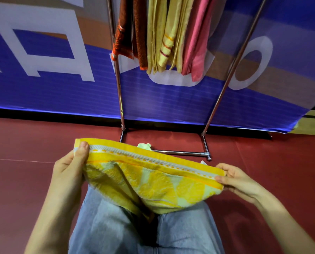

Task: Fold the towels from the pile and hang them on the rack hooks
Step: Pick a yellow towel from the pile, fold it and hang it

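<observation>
Both hands are pinching the yellow towel by its top hem, left hand on one corner, right hand on the other, so it sags over the person's jeans. Past it, the rack stands on the red floor with orange towels, tan towels and a pink towel hanging up.

A blue banner fills the upper half of the frame like a back wall, printed with large white letters at upper left and a brown band at right; a black strip runs along its foot; below lies a dark red floor, crossed by a faint seam at left.
</observation>
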`<state>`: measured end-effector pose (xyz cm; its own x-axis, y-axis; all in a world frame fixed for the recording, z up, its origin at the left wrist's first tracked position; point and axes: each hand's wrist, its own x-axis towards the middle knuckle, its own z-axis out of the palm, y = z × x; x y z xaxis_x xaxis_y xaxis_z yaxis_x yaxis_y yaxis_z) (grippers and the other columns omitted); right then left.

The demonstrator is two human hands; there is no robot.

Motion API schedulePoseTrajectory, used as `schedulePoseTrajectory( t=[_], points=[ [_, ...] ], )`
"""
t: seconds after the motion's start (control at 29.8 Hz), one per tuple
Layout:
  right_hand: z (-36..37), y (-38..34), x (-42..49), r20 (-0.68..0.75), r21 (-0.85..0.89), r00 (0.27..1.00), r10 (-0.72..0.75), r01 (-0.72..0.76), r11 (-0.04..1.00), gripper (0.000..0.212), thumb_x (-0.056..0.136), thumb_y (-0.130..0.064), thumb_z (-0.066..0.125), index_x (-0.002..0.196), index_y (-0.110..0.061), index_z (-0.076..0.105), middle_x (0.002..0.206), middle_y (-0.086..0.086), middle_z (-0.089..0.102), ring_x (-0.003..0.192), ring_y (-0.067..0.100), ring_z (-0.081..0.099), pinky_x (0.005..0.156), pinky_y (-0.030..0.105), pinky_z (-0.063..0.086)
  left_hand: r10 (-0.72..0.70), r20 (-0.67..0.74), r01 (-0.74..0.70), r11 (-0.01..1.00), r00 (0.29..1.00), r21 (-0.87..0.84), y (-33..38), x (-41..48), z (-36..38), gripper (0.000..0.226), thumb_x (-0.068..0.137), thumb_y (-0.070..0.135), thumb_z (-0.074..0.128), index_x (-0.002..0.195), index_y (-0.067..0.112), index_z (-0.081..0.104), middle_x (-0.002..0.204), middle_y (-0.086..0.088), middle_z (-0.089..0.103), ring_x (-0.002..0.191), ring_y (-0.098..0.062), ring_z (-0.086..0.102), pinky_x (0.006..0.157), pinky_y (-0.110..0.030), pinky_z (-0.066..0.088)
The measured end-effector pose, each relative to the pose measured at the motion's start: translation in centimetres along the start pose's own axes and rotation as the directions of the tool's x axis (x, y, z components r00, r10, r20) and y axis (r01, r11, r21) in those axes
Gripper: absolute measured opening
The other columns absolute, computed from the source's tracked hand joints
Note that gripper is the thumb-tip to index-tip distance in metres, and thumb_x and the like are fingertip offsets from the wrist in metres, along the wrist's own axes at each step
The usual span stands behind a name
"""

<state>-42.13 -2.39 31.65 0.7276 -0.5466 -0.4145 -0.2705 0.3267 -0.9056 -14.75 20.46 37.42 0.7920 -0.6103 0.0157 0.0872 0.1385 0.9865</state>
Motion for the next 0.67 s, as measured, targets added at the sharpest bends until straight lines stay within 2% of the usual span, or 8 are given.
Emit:
schedulePoseTrajectory(
  t=[0.13,0.24,0.27,0.3,0.34,0.4,0.5,0.67],
  points=[
    [1.4,-0.8,0.4,-0.049,0.049,0.999,-0.021,0.023,0.999,0.075,0.021,-0.043,0.091,0.072,-0.008,0.05,0.05,-0.003,0.06,0.042,0.004,0.055,0.036,0.015,0.045,-0.01,0.04,0.007,0.998,0.999,0.069,-0.6,-0.1,0.6,0.063,0.045,0.078,0.063,0.066,0.018,0.071,0.057,0.003,0.068,0.056,-0.008,0.06,0.054,-0.015,0.05],
    [3.2,-1.7,0.8,-0.088,0.086,0.995,-0.049,0.056,0.995,0.066,0.022,-0.043,0.091,0.067,-0.012,0.052,0.051,-0.001,0.061,0.042,0.004,0.055,0.037,0.015,0.044,-0.018,0.094,0.006,0.992,0.995,0.123,-1.1,-0.7,1.8,0.051,0.068,0.06,0.063,0.061,0.01,0.068,0.055,-0.001,0.064,0.056,-0.01,0.056,0.05,-0.016,0.047],
    [4.0,-2.1,0.9,-0.099,0.115,0.993,-0.062,0.073,0.991,0.056,0.032,-0.038,0.091,0.065,-0.013,0.052,0.051,0.0,0.062,0.042,0.003,0.055,0.037,0.014,0.044,-0.012,0.114,-0.005,0.989,0.993,0.148,-1.4,-1.0,2.5,0.049,0.07,0.054,0.063,0.058,0.006,0.064,0.055,-0.003,0.059,0.055,-0.011,0.052,0.049,-0.017,0.043],
    [4.9,-2.5,1.0,-0.106,0.151,0.991,-0.086,0.102,0.983,0.041,0.05,-0.027,0.086,0.064,-0.012,0.05,0.049,0.0,0.062,0.041,0.003,0.055,0.037,0.014,0.044,-0.003,0.136,-0.023,0.982,0.991,0.189,-1.7,-1.3,3.3,0.053,0.07,0.052,0.06,0.057,0.001,0.058,0.054,-0.004,0.051,0.054,-0.01,0.045,0.047,-0.018,0.038],
    [5.9,-2.9,1.2,-0.113,0.184,0.988,-0.109,0.128,0.975,0.027,0.068,-0.013,0.074,0.065,-0.011,0.047,0.047,-0.001,0.062,0.041,0.002,0.054,0.038,0.013,0.043,0.005,0.153,-0.041,0.972,0.988,0.23,-2.0,-1.6,4.1,0.054,0.068,0.052,0.056,0.054,0.0,0.051,0.054,0.0,0.044,0.053,-0.007,0.039,0.047,-0.017,0.031],
    [8.0,-3.6,1.6,-0.154,0.195,0.979,-0.133,0.163,0.967,0.023,0.081,0.001,0.055,0.064,-0.011,0.044,0.045,-0.004,0.059,0.041,0.001,0.053,0.04,0.012,0.043,0.015,0.192,-0.069,0.958,0.981,0.279,-2.7,-2.0,6.1,0.041,0.072,0.044,0.051,0.049,0.013,0.039,0.045,0.012,0.033,0.045,0.0,0.028,0.044,-0.013,0.021],
    [11.0,-4.0,2.2,-0.174,0.2,0.972,-0.157,0.191,0.961,0.021,0.081,-0.002,0.057,0.064,-0.012,0.05,0.049,-0.003,0.06,0.045,0.003,0.055,0.047,0.014,0.048,0.044,0.253,-0.13,0.933,0.966,0.336,-3.3,-2.4,8.3,0.035,0.078,0.036,0.042,0.048,0.023,0.031,0.037,0.011,0.036,0.04,-0.002,0.029,0.042,-0.014,0.021],
    [13.8,-4.3,2.2,-0.154,0.244,0.971,-0.181,0.215,0.946,0.01,0.085,-0.011,0.054,0.076,-0.01,0.059,0.057,-0.005,0.067,0.055,0.002,0.062,0.06,0.017,0.053,0.122,0.271,-0.213,0.917,0.955,0.338,-4.0,-2.7,9.0,0.033,0.084,0.035,0.036,0.053,0.026,0.035,0.046,0.018,0.049,0.045,-0.001,0.037,0.047,-0.014,0.028]
  ],
)
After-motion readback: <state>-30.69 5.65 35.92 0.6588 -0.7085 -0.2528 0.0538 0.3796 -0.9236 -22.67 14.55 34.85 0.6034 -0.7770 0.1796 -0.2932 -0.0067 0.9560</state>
